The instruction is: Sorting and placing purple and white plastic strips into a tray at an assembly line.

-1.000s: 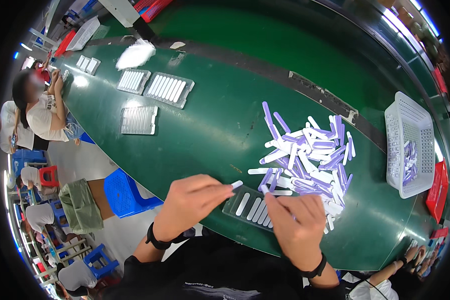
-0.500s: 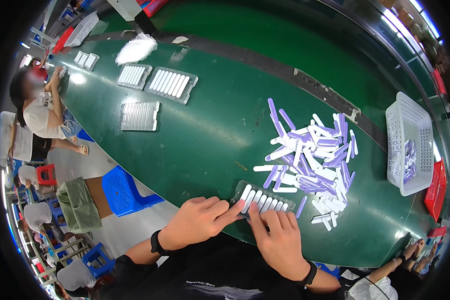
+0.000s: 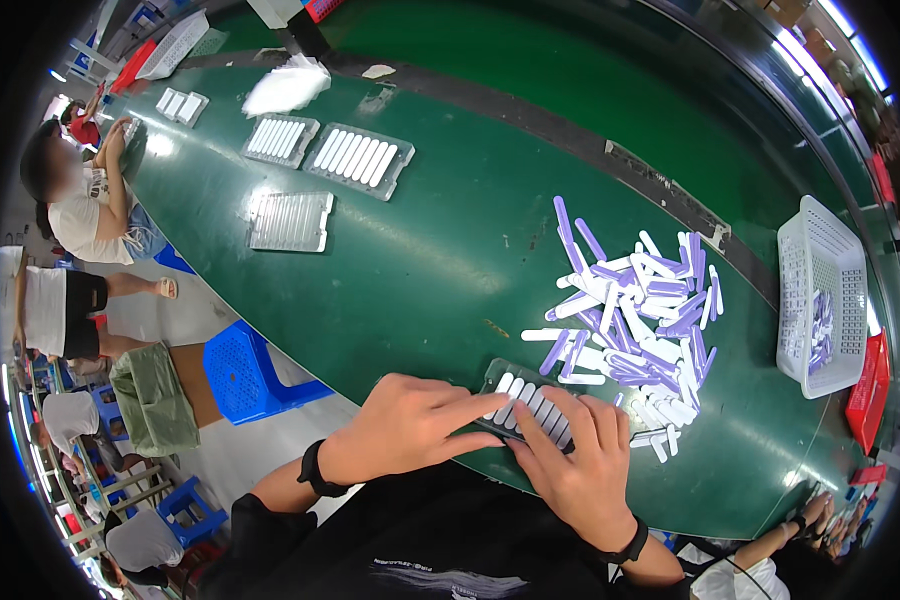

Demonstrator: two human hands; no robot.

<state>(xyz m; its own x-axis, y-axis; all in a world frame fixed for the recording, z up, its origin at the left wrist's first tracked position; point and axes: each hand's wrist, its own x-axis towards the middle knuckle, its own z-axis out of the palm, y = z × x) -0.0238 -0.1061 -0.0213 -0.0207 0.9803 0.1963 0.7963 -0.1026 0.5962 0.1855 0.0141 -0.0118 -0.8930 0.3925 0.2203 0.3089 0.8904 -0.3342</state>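
A clear plastic tray (image 3: 493, 373) holds a row of slim white sticks (image 3: 527, 392) and sits at the table's near edge. My left hand (image 3: 407, 425) grips the tray's near left side, its index finger reaching onto the sticks and its thumb low at the near edge. Across the tray's right side lies my right hand (image 3: 582, 462), with the thumb on the sticks at the near side and the other fingers covering the right end. Right beyond it spreads a loose pile of white and purple sticks (image 3: 635, 320).
On the green table (image 3: 420, 260), two filled trays (image 3: 360, 160) and another clear tray (image 3: 290, 222) lie far left, near a white plastic heap (image 3: 286, 86). A white basket (image 3: 820, 300) stands right. A blue stool (image 3: 245, 375) is left; co-workers (image 3: 90, 205) sit along the table.
My right hand has moved right and forward, now covering the tray's right end and the nearby purple stick. The tray and my left hand have shifted slightly right in the view.
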